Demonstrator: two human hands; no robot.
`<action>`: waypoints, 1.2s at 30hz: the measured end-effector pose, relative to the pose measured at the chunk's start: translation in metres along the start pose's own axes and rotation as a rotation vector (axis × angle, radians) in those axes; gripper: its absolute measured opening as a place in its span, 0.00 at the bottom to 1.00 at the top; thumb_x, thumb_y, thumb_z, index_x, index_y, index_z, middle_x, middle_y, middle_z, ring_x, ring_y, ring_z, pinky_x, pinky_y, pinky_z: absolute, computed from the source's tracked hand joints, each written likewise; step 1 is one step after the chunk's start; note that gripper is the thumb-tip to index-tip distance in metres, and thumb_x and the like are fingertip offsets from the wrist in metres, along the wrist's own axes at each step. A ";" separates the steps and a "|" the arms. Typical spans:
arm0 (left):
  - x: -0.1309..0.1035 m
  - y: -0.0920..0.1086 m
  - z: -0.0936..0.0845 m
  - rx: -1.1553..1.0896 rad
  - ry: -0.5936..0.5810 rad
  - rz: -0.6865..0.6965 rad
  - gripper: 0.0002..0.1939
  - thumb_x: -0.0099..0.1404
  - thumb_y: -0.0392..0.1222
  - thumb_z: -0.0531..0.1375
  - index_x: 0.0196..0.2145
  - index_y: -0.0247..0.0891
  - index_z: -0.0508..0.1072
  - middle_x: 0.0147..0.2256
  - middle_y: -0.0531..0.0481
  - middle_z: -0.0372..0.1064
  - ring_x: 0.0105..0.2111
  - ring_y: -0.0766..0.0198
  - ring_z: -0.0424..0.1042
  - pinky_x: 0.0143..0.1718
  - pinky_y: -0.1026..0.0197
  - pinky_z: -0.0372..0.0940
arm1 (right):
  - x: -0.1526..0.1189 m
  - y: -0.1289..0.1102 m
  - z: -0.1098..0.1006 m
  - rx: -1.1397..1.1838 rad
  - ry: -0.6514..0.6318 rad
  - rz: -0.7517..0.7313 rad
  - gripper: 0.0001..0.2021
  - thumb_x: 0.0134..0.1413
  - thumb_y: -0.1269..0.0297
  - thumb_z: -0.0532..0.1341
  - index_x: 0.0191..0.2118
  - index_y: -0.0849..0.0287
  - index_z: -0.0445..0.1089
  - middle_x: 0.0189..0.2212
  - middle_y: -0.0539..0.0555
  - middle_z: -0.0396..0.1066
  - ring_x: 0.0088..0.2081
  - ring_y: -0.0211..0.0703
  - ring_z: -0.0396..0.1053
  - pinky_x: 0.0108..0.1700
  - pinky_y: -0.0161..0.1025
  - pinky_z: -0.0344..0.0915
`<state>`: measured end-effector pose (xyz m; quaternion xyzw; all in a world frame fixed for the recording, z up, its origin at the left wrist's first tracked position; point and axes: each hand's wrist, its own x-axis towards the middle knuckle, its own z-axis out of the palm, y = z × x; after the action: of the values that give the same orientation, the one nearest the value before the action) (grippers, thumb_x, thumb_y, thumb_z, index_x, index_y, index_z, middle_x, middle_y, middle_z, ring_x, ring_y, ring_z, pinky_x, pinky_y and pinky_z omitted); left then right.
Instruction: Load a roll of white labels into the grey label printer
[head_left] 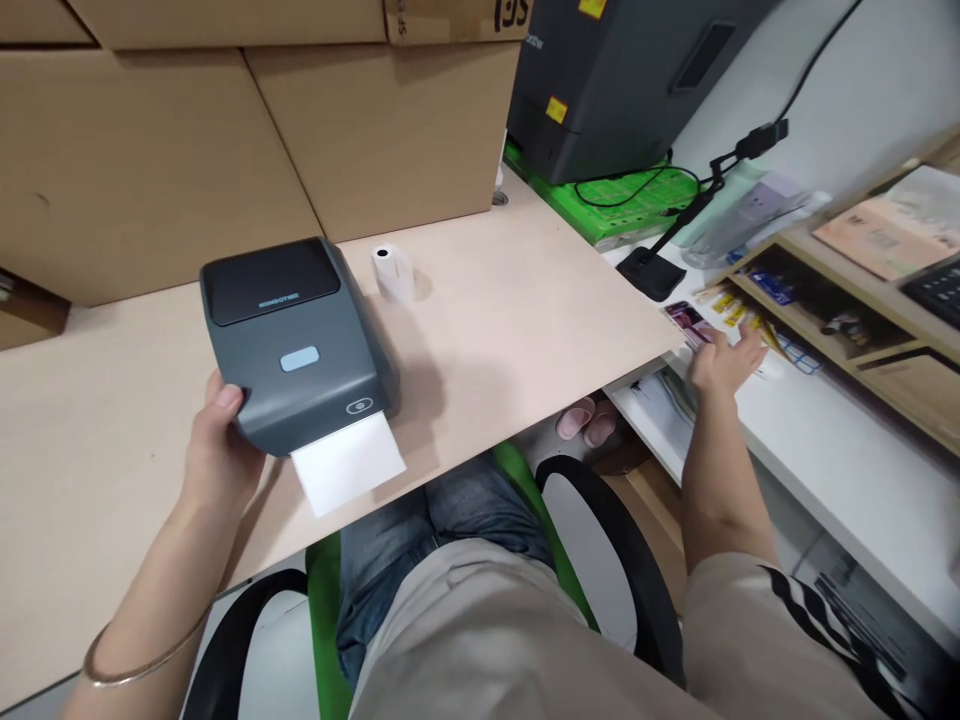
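Observation:
A dark grey-green label printer (300, 340) has a white paper label (349, 462) sticking out of its front slot. My left hand (225, 440) grips the printer's near left corner, thumb on top and the other fingers hidden beneath. Whether the printer touches the table cannot be told. Far to the right, my right hand (724, 362) reaches over the white desk, its fingers apart and nothing seen in them. Close to its fingertips lie a dark card-like item with a picture (686, 322) and several yellow sachets (739, 308).
A white paper roll (393, 272) stands on the pale tabletop (495, 300) behind the printer. Cardboard boxes (390, 130) line the back. A large dark machine (600, 80) rests on green packs, near a black stand (651, 272). A wooden shelf organiser (847, 310) borders the white desk.

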<state>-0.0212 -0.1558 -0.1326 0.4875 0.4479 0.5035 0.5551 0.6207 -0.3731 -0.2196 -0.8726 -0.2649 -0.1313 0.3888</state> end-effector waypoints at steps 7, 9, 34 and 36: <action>0.001 -0.007 -0.001 -0.065 -0.015 0.025 0.23 0.59 0.54 0.68 0.52 0.50 0.79 0.54 0.54 0.78 0.58 0.44 0.72 0.53 0.48 0.73 | -0.005 -0.025 -0.005 0.069 0.079 -0.203 0.11 0.60 0.69 0.51 0.43 0.58 0.70 0.65 0.68 0.56 0.71 0.80 0.44 0.67 0.85 0.27; 0.002 -0.009 -0.001 -0.090 -0.027 0.021 0.25 0.58 0.56 0.69 0.53 0.50 0.78 0.56 0.54 0.77 0.61 0.42 0.70 0.57 0.45 0.71 | -0.010 -0.058 -0.001 0.133 0.074 -0.350 0.15 0.64 0.59 0.53 0.52 0.55 0.70 0.66 0.64 0.56 0.71 0.83 0.44 0.69 0.82 0.30; -0.011 -0.009 0.013 -0.112 -0.132 0.105 0.38 0.64 0.68 0.66 0.64 0.47 0.69 0.73 0.47 0.59 0.75 0.41 0.54 0.75 0.40 0.54 | -0.184 -0.387 0.071 0.722 -0.646 -1.486 0.30 0.64 0.38 0.57 0.63 0.48 0.69 0.67 0.61 0.65 0.72 0.65 0.59 0.72 0.70 0.56; -0.012 -0.005 0.016 -0.153 -0.161 0.126 0.34 0.69 0.68 0.60 0.64 0.46 0.70 0.71 0.47 0.62 0.74 0.42 0.55 0.76 0.42 0.55 | -0.186 -0.388 0.070 0.720 -0.661 -1.469 0.29 0.62 0.39 0.59 0.63 0.48 0.69 0.67 0.60 0.65 0.72 0.66 0.59 0.72 0.70 0.55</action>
<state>-0.0054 -0.1694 -0.1353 0.5095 0.3307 0.5295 0.5922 0.2503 -0.1714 -0.1111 -0.2995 -0.8832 0.0024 0.3609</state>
